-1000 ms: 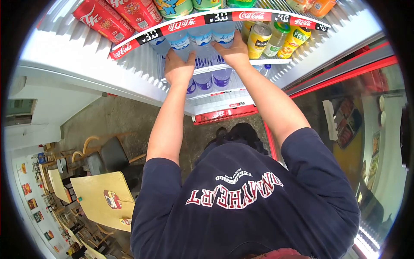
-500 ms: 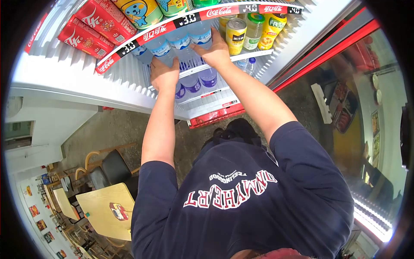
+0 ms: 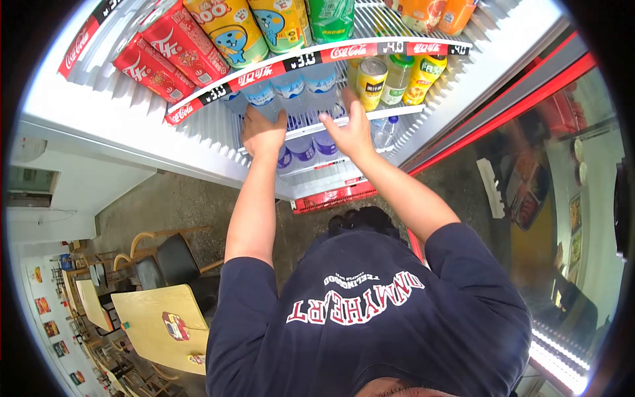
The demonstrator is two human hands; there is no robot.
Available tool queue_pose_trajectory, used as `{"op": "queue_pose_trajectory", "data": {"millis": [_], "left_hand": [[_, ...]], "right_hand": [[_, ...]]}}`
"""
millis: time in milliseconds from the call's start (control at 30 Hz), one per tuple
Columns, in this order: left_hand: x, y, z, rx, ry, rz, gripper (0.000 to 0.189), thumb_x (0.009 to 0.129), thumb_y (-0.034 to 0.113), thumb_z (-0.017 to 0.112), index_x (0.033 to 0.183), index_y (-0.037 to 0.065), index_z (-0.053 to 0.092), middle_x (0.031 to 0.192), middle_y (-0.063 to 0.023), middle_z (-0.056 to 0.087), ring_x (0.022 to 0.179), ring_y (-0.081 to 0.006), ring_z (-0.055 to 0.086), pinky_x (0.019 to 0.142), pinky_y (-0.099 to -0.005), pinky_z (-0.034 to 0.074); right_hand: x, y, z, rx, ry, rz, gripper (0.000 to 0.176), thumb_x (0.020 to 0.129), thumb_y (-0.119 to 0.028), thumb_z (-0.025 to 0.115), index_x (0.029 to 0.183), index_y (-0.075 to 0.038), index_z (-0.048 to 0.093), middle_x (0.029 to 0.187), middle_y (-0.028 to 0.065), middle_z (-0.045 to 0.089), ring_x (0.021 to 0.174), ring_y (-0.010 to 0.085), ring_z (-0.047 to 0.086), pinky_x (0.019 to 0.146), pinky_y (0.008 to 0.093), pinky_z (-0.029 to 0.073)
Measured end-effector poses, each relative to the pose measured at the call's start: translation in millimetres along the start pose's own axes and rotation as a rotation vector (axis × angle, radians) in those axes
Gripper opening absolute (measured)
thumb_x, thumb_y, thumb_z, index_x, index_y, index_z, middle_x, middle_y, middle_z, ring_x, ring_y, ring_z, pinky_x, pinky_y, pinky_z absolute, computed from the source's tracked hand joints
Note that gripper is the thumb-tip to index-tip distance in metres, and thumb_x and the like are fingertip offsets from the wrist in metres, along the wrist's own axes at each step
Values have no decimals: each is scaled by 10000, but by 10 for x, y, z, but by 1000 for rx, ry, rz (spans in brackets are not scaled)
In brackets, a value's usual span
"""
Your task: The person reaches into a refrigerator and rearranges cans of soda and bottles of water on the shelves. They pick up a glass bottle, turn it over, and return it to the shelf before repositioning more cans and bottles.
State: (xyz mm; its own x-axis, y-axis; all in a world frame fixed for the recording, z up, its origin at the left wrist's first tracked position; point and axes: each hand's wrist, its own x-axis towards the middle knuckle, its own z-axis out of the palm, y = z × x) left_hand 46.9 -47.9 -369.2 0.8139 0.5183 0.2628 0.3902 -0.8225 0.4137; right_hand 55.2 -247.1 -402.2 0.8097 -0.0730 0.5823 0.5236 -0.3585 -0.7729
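Observation:
In the head view, my left hand is at the lower front of a clear water bottle with a blue label, its thumb and fingers around the base. My right hand is off the bottles, thumb and fingers apart, in front of the same shelf. More blue-labelled bottles stand beside the first one. Nearest the right fingers is a yellow-and-white can. The bottles' upper parts are hidden behind the red price strip.
Red cans and yellow cans fill the upper shelf. A green-capped bottle stands at right. Purple-labelled bottles are below. The glass door stands open at right; a wooden table is at lower left.
My right hand has let go of a water bottle, moved down away from it and opened. My left hand stays at its bottle. The view has shifted, showing more of the upper shelf.

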Motion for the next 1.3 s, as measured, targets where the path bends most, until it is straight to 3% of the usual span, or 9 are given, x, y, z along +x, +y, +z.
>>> {"op": "queue_pose_trajectory", "data": {"millis": [167,267,300,567,767,900,1033,1133,1300], "left_hand": [[-5,52,-34,14,-42,-62,859,790,526,731,1390,-8,426,1319,-212,593,1239,-366,572,1043,-449,459],[-2,86,-55,12,-53,-73,863,788,534,729,1393,-2,426,1325,-205,592,1244,-361,572,1041,-444,465],[-9,90,-58,6,-55,-78,866,787,539,729,1393,-1,425,1325,-205,591,1244,-362,572,1039,-444,468],[-7,57,-14,44,-58,-91,853,789,545,728,1381,7,432,1311,-207,594,1224,-374,585,1022,-458,484],[-17,106,-70,6,-52,-103,820,787,536,735,1358,22,447,1310,-199,596,1222,-373,585,1016,-460,486],[-27,107,-77,9,-45,-91,823,786,536,736,1361,23,446,1314,-197,595,1227,-371,583,1015,-458,487],[-4,79,-60,45,-72,-98,836,788,542,732,1373,22,439,1329,-201,587,1237,-368,580,1019,-454,487],[-16,125,-85,42,-64,-117,844,789,548,728,1379,22,435,1339,-205,580,1239,-371,580,1025,-453,484],[-22,91,-60,20,-52,-102,850,789,551,726,1387,23,432,1344,-207,575,1239,-374,581,1026,-452,484]], "right_hand": [[-337,-56,-386,82,-276,-15,512,823,-227,815,1222,11,602,1134,187,683,1080,324,668,981,413,509],[-455,123,-493,230,-321,290,425,849,-168,793,1198,1,620,1036,127,712,985,242,700,915,371,539],[-441,211,-526,231,-277,255,359,861,-133,776,1165,-3,637,943,89,723,894,179,706,864,332,553],[-146,369,-740,217,-265,352,171,901,-110,726,1031,-5,691,857,61,722,798,117,681,767,285,553],[-151,245,-792,315,-384,266,180,910,-108,734,1047,-1,684,862,12,690,811,78,635,772,257,521],[92,110,-815,350,-333,149,213,904,-80,730,1094,-5,671,851,24,691,818,80,643,777,253,531],[366,-95,-927,280,-108,-48,376,867,-38,726,1222,-20,605,767,40,690,694,90,644,662,257,534],[633,-220,-1129,139,20,-44,488,838,-43,732,1291,-22,552,711,48,668,629,125,642,620,281,526],[1008,-320,-1421,-282,-77,54,617,818,-196,720,1362,-17,488,684,105,657,633,282,678,635,401,548]]}}
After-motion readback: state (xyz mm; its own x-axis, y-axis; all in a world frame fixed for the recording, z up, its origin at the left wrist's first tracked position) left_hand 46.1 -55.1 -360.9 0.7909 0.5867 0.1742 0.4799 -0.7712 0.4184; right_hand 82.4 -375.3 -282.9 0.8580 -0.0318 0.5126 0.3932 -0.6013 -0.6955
